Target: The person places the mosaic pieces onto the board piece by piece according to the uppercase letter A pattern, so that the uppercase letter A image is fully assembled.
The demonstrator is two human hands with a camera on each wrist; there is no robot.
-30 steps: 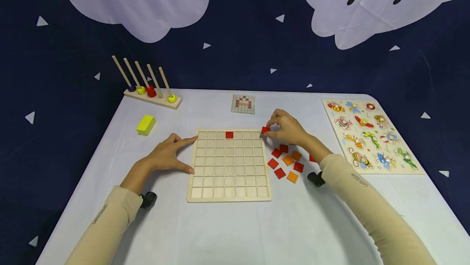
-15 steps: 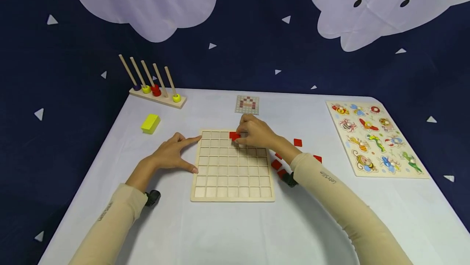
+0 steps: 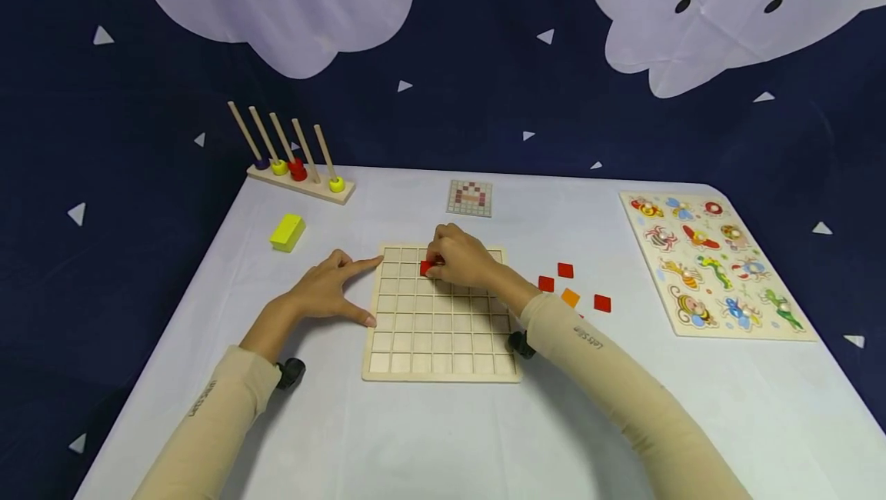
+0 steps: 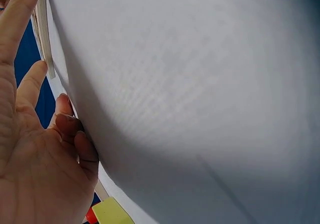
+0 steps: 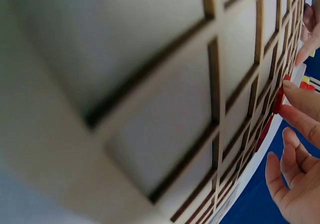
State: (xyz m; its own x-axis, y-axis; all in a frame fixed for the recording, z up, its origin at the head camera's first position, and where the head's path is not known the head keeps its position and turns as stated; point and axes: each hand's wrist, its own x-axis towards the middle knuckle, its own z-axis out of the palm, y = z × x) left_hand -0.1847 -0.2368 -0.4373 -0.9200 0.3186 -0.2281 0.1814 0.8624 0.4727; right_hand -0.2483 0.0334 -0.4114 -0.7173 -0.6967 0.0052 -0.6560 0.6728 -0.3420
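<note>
One white-covered table (image 3: pixel 443 438) carries, at its right, one insect puzzle board (image 3: pixel 685 254) with twelve pictures, and centrally one wooden grid board (image 3: pixel 441 323), seven cells by seven. At far left stands one stacking rack (image 3: pixel 304 186) with five pegs, four bearing rings. Two hands work: the left hand (image 3: pixel 328 286) has thumb and forefinger spread apart, touching the board's left edge; the right hand (image 3: pixel 462 258) pinches one red tile (image 3: pixel 425 268) at the grid's far rows. Beyond the board lies one pattern card (image 3: pixel 470 198); near the rack, one yellow block (image 3: pixel 287 232). Right of the board, three loose red tiles (image 3: pixel 602 303) and one orange tile (image 3: pixel 570 298) show plainly.
</note>
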